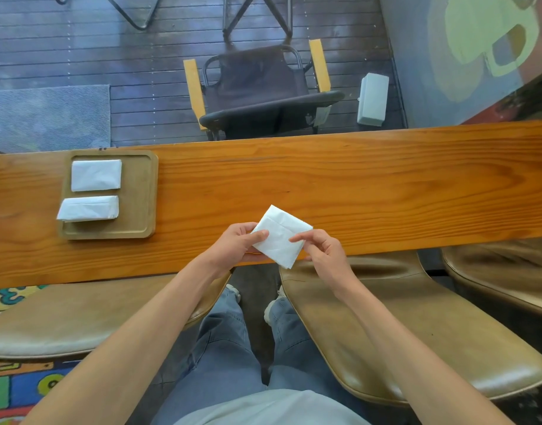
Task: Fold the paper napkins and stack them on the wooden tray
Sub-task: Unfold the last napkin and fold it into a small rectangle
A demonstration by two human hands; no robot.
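While both hands hold a folded napkin (279,237) just above the near edge of the long wooden counter (355,185), that counter stretches far to either side of the grip. Two tan stool seats lie under the arms, one (64,320) to the left and below the grip, one (401,332) to the right and below it. Well off to the left of the grip, and a little farther from the person, the wooden tray (141,194) rests on the counter, carrying two folded napkin stacks: the far stack (96,175) and the near stack (89,208), whose left corner overhangs the tray's rim. The left hand (236,243) pinches the napkin's left edge, thumb on top. The right hand (325,253) meets its right edge, index finger stretched over the paper.
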